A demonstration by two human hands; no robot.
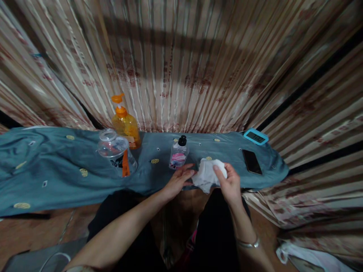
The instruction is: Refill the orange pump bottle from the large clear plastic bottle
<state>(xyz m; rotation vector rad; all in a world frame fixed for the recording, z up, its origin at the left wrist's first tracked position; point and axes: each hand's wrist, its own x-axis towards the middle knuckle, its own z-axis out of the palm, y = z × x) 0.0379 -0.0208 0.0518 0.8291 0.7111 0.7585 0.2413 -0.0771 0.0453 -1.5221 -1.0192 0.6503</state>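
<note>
My right hand pinches a crumpled white cloth between thumb and fingers, over the front edge of the covered table. Whether the cloth is fabric or a paper wipe is hard to tell. My left hand has its fingers apart, their tips close to the cloth's left edge. Just behind that hand stands a small clear bottle with a black cap and a pink label, upright. Farther left are a clear plastic jar with an orange and black label and an orange pump bottle.
A blue-rimmed digital timer and a dark phone lie at the right end. The narrow table has a teal cloth cover with yellow patterns. A pleated curtain hangs right behind it. My legs are under the front edge.
</note>
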